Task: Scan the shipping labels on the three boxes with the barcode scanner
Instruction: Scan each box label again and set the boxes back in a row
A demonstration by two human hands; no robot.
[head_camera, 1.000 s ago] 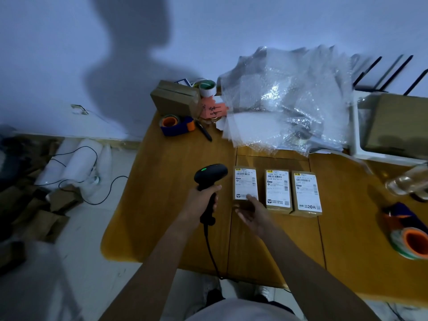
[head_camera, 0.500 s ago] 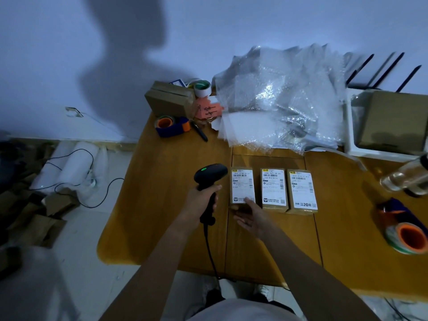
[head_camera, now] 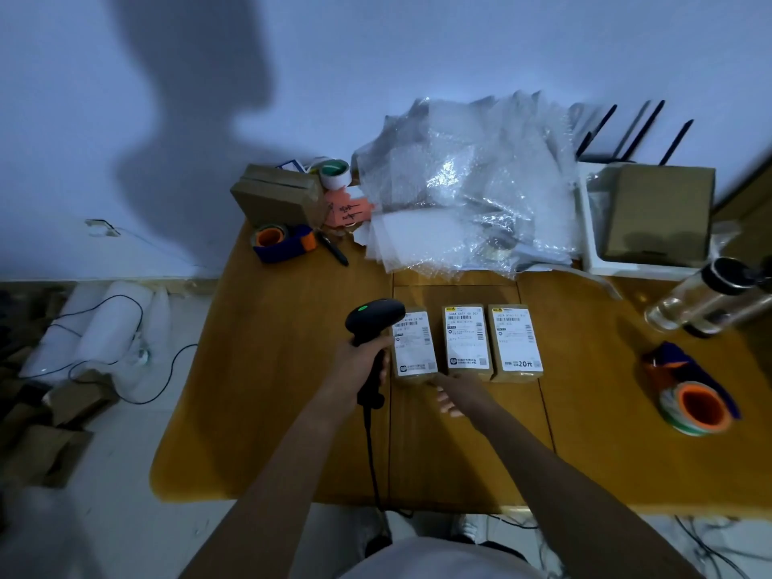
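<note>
Three small brown boxes lie side by side on the wooden table [head_camera: 292, 411], each with a white shipping label facing up: the left box [head_camera: 413, 348], the middle box [head_camera: 467, 342] and the right box [head_camera: 516, 342]. My left hand [head_camera: 359, 363] grips the handle of a black barcode scanner [head_camera: 375, 321], whose head with a green light sits just left of the left box. My right hand [head_camera: 453, 392] rests flat on the table, fingers apart, touching the near edges of the left and middle boxes. It holds nothing.
A heap of bubble wrap [head_camera: 463, 190] fills the back of the table. Back left are a cardboard box [head_camera: 278, 198], tape dispenser [head_camera: 282, 242] and pen [head_camera: 333, 248]. At right stand a white tray with a box [head_camera: 660, 215], a clear bottle [head_camera: 706, 298] and tape rolls [head_camera: 695, 405]. Cables lie on the floor at left.
My right hand slid slightly right along the near edges of the boxes. The scanner in my left hand stayed beside the left box.
</note>
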